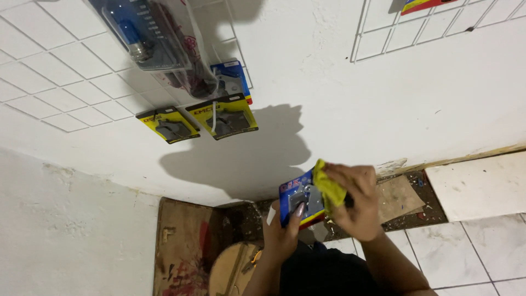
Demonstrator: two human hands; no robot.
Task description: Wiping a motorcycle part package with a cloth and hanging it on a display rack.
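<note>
Gripping a blue blister pack (300, 198) from below, the left hand (282, 233) props it face-up before the white wall, so the right hand (359, 205), fingers closed around a bunched yellow cloth (329, 185), can press against its front.

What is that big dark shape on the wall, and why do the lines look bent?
Head view: the dark shape is a shadow thrown on the white wall; the wire grid bows from lens distortion; the right hand and yellow cloth look slightly soft.
</note>
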